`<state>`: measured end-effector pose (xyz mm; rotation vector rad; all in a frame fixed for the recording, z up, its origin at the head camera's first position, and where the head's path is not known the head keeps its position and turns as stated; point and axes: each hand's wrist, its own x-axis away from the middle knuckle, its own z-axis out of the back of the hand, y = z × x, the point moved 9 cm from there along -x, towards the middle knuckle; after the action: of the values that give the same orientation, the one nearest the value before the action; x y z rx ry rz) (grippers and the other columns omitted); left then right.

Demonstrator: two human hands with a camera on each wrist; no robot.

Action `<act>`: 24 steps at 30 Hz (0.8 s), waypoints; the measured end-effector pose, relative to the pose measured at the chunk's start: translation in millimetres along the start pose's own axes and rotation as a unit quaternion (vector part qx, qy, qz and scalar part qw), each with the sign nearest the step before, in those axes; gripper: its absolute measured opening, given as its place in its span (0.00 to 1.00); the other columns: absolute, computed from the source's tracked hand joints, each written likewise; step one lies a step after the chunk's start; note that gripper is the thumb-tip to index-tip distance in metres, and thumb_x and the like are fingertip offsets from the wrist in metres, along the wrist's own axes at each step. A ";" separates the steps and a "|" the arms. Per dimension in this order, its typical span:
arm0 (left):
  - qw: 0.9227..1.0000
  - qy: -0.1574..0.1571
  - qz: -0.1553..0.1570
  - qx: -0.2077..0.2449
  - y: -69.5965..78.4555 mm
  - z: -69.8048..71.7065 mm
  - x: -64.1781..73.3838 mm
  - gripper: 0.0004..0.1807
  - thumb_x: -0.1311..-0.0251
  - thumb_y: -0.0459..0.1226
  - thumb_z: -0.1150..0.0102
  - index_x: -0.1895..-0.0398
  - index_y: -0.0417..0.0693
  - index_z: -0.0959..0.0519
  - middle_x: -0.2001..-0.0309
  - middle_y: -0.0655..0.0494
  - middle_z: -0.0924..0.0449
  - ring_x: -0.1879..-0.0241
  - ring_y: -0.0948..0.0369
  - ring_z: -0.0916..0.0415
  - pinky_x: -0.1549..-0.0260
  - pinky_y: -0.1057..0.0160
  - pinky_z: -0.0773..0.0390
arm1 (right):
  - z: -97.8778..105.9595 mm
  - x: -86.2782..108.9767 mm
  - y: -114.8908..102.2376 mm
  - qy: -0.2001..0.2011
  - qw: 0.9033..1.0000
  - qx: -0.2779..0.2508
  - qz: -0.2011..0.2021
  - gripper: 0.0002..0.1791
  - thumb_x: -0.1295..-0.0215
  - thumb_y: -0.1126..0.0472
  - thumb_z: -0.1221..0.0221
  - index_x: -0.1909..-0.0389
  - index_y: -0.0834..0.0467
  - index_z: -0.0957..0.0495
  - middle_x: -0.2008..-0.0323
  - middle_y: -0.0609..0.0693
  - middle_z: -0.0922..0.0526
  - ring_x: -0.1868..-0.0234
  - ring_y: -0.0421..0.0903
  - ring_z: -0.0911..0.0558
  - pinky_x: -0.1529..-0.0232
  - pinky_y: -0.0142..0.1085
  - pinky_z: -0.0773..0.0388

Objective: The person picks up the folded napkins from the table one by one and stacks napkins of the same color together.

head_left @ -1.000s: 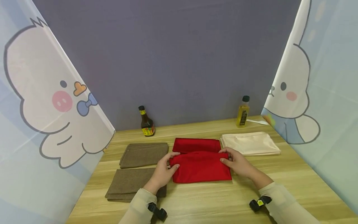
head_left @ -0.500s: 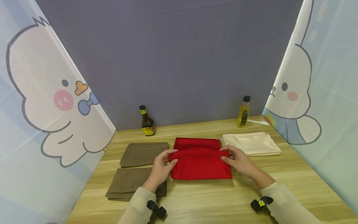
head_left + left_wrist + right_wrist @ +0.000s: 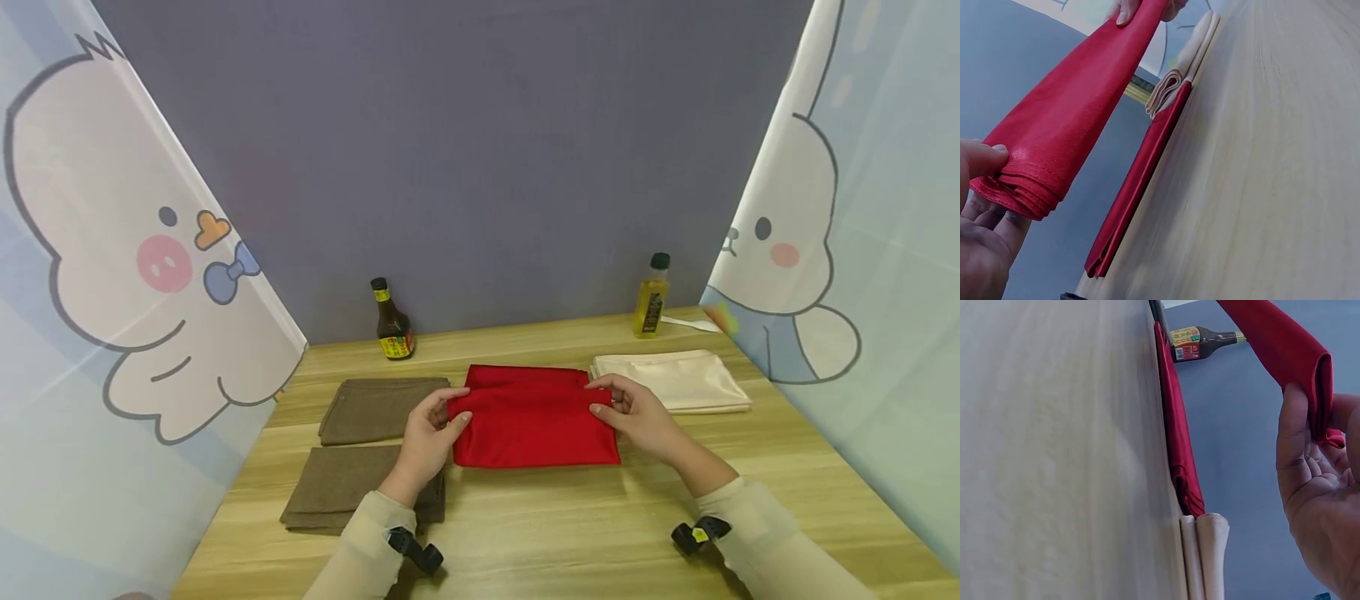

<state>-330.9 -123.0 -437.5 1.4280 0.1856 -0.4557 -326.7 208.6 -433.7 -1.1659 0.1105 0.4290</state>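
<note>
Together, the left hand [image 3: 424, 437] and the right hand [image 3: 642, 419] pinch opposite ends of a folded shiny red cloth [image 3: 534, 429], each grip closed between thumb and fingers, holding it above the wood-grain table [image 3: 540, 533]. Another folded red cloth [image 3: 525, 377] lies behind it, beside a folded cream satin cloth [image 3: 675, 379].

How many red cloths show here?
2: a held red cloth, raised off the table between the left hand and right hand, and a lower red cloth, lying on the table behind. Layers could hide more.
</note>
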 end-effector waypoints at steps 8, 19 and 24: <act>1.000 0.000 -0.006 -0.027 0.8 2.7 -8.0 0.19 0.32 0.31 0.31 0.39 0.46 0.18 0.45 0.49 0.17 0.57 0.55 0.17 0.62 0.65 0.18 | 0.6 -7.5 -7.0 -0.011 1.000 0.003 0.003 0.17 0.30 0.66 0.33 0.42 0.59 0.20 0.81 0.46 0.33 0.83 0.38 0.34 0.84 0.33 0.32; 1.000 0.003 0.005 -0.015 4.9 9.7 -23.1 0.19 0.32 0.28 0.33 0.39 0.39 0.20 0.50 0.43 0.16 0.55 0.51 0.15 0.62 0.63 0.15 | 1.6 -25.9 -10.4 -0.020 1.000 0.007 -0.007 0.18 0.30 0.66 0.32 0.41 0.60 0.22 0.82 0.49 0.27 0.84 0.41 0.30 0.83 0.35 0.26; 1.000 0.011 0.014 -0.012 9.7 14.0 -30.8 0.16 0.33 0.30 0.31 0.43 0.47 0.16 0.52 0.43 0.15 0.56 0.50 0.16 0.64 0.61 0.14 | 3.7 -33.2 -10.7 -0.020 1.000 0.008 -0.020 0.19 0.29 0.66 0.33 0.40 0.58 0.22 0.78 0.52 0.23 0.83 0.46 0.27 0.80 0.37 0.23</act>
<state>-356.7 -130.1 -414.7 1.4099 0.1875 -0.4129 -353.5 199.5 -412.9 -1.1421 0.0561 0.4156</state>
